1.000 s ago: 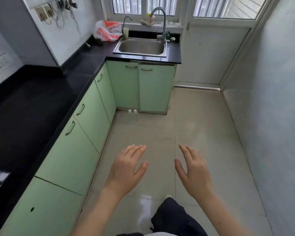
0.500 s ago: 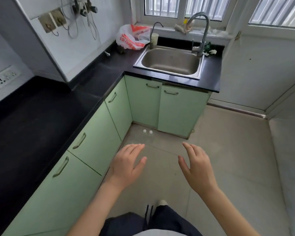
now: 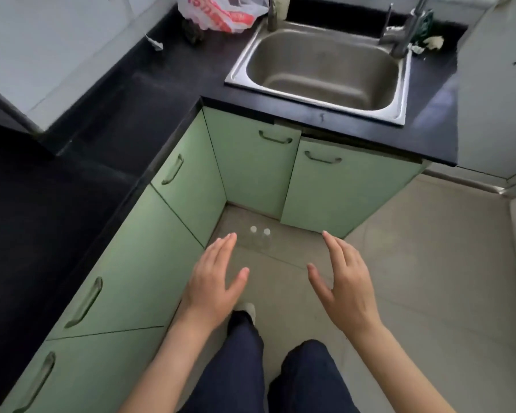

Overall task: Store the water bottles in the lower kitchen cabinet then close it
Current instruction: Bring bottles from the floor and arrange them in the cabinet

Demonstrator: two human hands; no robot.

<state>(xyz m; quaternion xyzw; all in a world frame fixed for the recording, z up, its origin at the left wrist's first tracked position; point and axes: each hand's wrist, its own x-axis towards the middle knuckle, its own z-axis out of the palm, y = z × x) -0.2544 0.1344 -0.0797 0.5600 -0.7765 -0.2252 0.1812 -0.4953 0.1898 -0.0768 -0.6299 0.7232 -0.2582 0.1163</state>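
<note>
Small kitchen, beige tile floor (image 3: 414,263), black counter (image 3: 131,114) running in an L from the left edge to the top of the frame, steel sink (image 3: 319,93) upper centre right, red-and-white plastic bag (image 3: 218,10) at the top. Green lower cabinets below the counter; the two doors under the sink, left door (image 3: 256,174) and right door (image 3: 340,192), both look closed, each with a bar handle near its top. Two water bottles (image 3: 259,241) stand upright on the floor at centre frame, side by side in the cabinet corner, just in front of the left door: white caps, clear bodies, hard to make out against the tile. Left hand (image 3: 218,278) and right hand (image 3: 344,281) hover over the floor in the lower centre, palms down, fingers straight and loosely spread, thumbs out, holding nothing; the bottles sit just past the left fingertips. Handling guess: thin clear plastic, smooth. Fill level can't be read from above. If full, fairly stiff with some weight; if empty, light, tippy and easy to crush. Wrap round the mid-body or just under the cap, one per hand. No door is open, so one needs pulling first by its handle.
</note>
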